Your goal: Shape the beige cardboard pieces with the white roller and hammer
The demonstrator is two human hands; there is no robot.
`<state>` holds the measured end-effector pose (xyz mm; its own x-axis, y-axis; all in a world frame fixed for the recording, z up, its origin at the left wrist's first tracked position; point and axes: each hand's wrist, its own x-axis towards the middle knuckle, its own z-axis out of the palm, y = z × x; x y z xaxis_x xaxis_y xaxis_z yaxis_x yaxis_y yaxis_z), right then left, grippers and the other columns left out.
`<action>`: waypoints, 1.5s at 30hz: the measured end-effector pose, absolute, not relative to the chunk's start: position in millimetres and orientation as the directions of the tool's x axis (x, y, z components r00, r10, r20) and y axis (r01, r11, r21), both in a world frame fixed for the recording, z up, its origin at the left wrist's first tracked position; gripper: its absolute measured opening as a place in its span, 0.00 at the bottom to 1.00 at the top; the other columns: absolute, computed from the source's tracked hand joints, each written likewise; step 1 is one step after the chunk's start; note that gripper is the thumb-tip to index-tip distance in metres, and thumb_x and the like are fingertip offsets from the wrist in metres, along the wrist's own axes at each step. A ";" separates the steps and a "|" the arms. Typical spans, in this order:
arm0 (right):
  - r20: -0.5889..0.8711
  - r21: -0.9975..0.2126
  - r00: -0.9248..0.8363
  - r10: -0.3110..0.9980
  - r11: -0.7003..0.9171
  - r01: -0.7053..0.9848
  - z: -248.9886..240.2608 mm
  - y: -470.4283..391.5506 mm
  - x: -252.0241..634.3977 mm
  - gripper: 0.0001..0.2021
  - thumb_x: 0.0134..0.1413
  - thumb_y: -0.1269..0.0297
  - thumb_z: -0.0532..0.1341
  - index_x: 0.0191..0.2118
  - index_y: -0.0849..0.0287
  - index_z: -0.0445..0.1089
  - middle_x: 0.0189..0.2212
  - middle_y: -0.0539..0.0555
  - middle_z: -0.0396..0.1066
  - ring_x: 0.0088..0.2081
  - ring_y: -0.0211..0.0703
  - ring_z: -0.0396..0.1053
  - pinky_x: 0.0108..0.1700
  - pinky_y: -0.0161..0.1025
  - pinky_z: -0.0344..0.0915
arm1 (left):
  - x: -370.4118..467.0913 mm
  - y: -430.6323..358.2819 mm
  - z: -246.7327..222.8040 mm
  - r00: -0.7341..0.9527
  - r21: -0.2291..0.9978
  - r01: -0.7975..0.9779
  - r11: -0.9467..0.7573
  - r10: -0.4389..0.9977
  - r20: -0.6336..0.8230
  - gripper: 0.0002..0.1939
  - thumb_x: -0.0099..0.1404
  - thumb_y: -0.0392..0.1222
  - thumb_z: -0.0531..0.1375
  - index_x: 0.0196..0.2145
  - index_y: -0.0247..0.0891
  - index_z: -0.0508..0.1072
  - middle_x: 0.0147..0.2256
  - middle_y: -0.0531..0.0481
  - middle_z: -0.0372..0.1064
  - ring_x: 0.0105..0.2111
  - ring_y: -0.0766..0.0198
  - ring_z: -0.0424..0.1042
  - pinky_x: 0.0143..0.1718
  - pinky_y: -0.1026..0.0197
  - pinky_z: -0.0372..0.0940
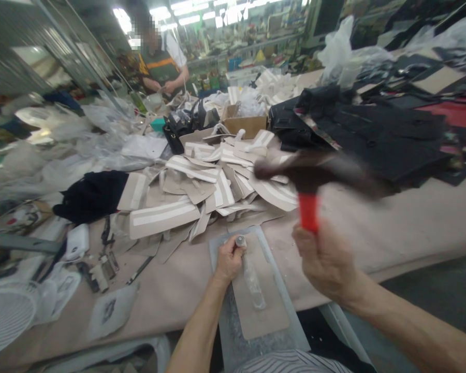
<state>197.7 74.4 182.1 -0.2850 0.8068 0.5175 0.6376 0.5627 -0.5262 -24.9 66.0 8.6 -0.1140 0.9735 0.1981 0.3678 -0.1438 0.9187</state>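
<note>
right hand (329, 259) with grip around one hammer (309, 199), left hand (229, 260) around one metal tool (240, 241)

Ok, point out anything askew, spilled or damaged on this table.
The beige pieces lie jumbled beyond the gray board, overlapping at mixed angles, which looks untidy. I see no clear spill or damage; the raised hammer is simply blurred.

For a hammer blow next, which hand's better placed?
Right, most likely: the right hand already grips the hammer, raised and motion-blurred. The left hand is occupied, pinching a round-ended metal tool over the beige piece.
</note>
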 end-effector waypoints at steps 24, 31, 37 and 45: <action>0.006 -0.130 -0.903 0.429 0.896 0.425 83.5 32.4 152.3 0.10 0.57 0.73 0.57 0.43 0.61 0.70 0.45 0.62 0.70 0.46 0.53 0.66 0.50 0.49 0.63 | -22.1 70.9 11.9 -0.352 0.999 0.039 -0.003 0.936 0.017 0.14 0.54 0.45 0.68 0.36 0.36 0.77 0.31 0.49 0.79 0.31 0.62 0.76 0.35 0.63 0.70; -0.107 -0.169 -0.577 0.810 0.557 0.813 119.0 53.4 137.5 0.14 0.58 0.78 0.51 0.47 0.64 0.68 0.39 0.64 0.72 0.35 0.51 0.72 0.34 0.43 0.64 | -51.7 59.9 82.0 -0.564 0.969 -0.031 -0.245 0.805 0.185 0.17 0.56 0.47 0.71 0.38 0.34 0.77 0.36 0.46 0.80 0.36 0.60 0.79 0.42 0.59 0.73; -0.156 -0.449 -0.435 0.887 0.329 0.831 96.2 43.8 132.9 0.22 0.66 0.62 0.55 0.61 0.67 0.61 0.39 0.65 0.77 0.41 0.56 0.76 0.40 0.45 0.67 | -44.6 55.6 75.3 -0.485 0.988 0.003 -0.152 0.864 0.135 0.15 0.56 0.47 0.70 0.37 0.34 0.77 0.35 0.45 0.80 0.34 0.61 0.78 0.39 0.61 0.72; -0.193 -0.568 -0.421 0.886 0.249 0.784 65.2 23.5 126.0 0.21 0.69 0.60 0.53 0.62 0.63 0.61 0.42 0.62 0.77 0.44 0.52 0.76 0.42 0.42 0.67 | -23.0 55.1 12.2 -0.328 0.998 -0.055 -0.011 0.945 -0.008 0.14 0.58 0.48 0.68 0.37 0.35 0.76 0.34 0.47 0.79 0.34 0.62 0.77 0.38 0.62 0.70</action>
<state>126.0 23.5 65.2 -0.4209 0.8864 -0.1927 0.7843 0.2489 -0.5683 -23.0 55.1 12.2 -0.3276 0.9448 -0.0081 -0.0553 -0.0106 0.9984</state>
